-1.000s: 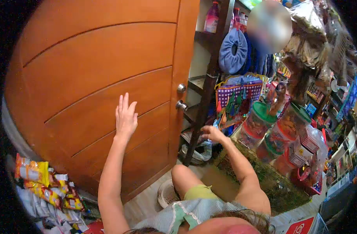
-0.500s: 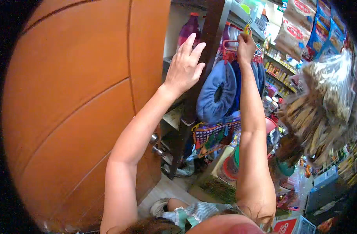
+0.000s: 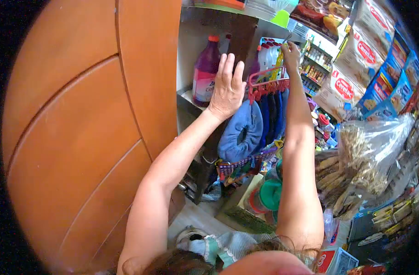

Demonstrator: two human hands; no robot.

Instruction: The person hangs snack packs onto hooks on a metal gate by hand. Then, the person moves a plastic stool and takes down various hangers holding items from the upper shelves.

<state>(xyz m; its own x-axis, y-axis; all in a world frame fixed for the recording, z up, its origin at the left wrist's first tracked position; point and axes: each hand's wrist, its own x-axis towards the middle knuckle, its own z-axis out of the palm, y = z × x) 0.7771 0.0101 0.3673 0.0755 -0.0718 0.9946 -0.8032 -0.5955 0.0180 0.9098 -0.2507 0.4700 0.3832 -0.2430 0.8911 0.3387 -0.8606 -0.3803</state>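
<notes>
Right grip at hanger; wooden door, shelf.

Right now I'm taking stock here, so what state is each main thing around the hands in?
Red plastic clip hanger: loaded with clipped items
Right hand: curled round the hanger's top
Blue fabric ring: clipped, hanging
Left hand: open, fingers extended
Purple bottle with red cap: closed, upright
Brown wooden door: open or shut unclear

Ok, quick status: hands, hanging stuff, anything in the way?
Right hand up at top of red hanger. Blue cloth ring hanging from it. Left hand open, partly hiding purple bottle.
</notes>
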